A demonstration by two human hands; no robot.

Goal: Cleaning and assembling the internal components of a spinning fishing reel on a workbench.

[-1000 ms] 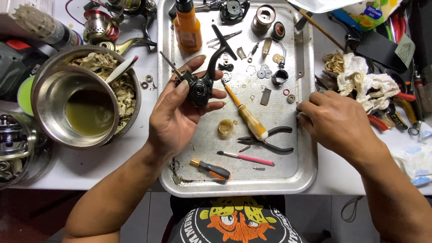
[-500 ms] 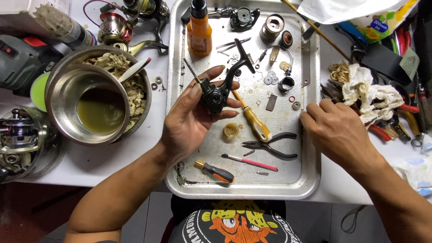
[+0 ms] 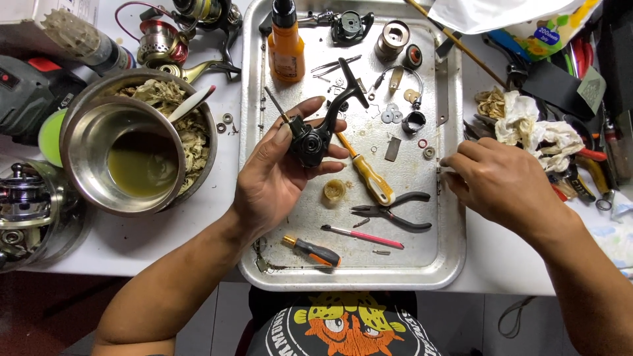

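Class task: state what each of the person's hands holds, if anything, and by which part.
The left hand grips the black fishing reel body around its round housing. The right hand rests at the metal tray rim; whether it pinches anything cannot be told.

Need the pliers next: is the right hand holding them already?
No. The black-handled pliers lie loose on the metal tray, while the right hand rests at the tray's right rim, apart from them.
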